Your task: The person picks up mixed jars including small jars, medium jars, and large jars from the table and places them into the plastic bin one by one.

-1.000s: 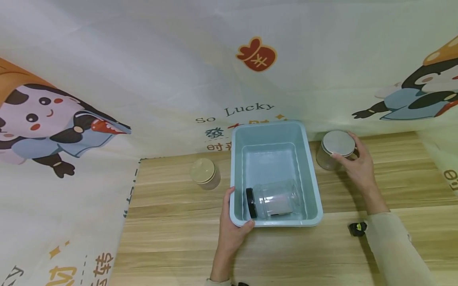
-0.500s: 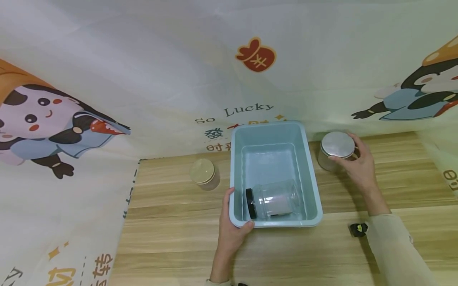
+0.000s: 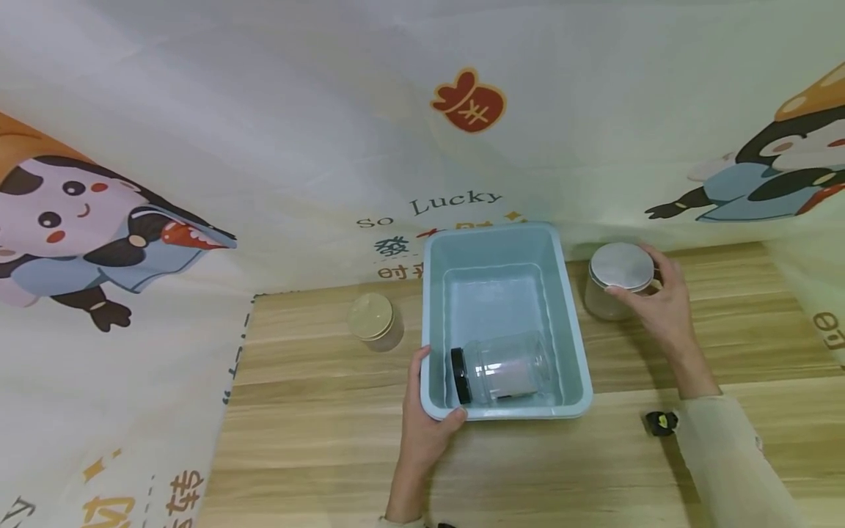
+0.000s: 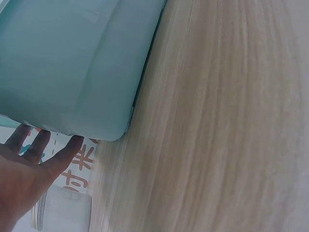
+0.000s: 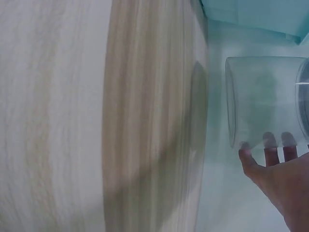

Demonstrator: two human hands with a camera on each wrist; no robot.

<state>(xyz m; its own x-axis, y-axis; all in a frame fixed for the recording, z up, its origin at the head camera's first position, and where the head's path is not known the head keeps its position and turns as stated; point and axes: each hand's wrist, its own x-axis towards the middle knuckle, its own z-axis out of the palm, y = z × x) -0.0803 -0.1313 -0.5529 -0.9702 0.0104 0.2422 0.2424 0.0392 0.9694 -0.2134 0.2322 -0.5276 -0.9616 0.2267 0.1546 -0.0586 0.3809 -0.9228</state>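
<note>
My left hand (image 3: 422,433) holds the near left corner of a light blue plastic basin (image 3: 574,345), thumb at the front rim and fingers along the left side. In the left wrist view, fingertips touch the basin's outer wall (image 4: 63,96). A clear jar (image 3: 508,367) with a black lid lies on its side inside, lid pointing left. Right of the basin, my right hand (image 3: 663,312) grips a clear jar (image 3: 622,268) with a silver lid, held upright. In the right wrist view, this jar's base (image 5: 231,101) appears slightly off the table.
A smaller jar (image 3: 372,319) with a gold-coloured lid stands left of the basin. A small black object (image 3: 660,423) lies by the right sleeve. A printed white cloth (image 3: 297,147) rises behind the wooden table (image 3: 317,440).
The jar in my right hand has shifted very slightly toward me, and more of its body shows. My left hand keeps its hold on the basin. The head view has drifted a little.
</note>
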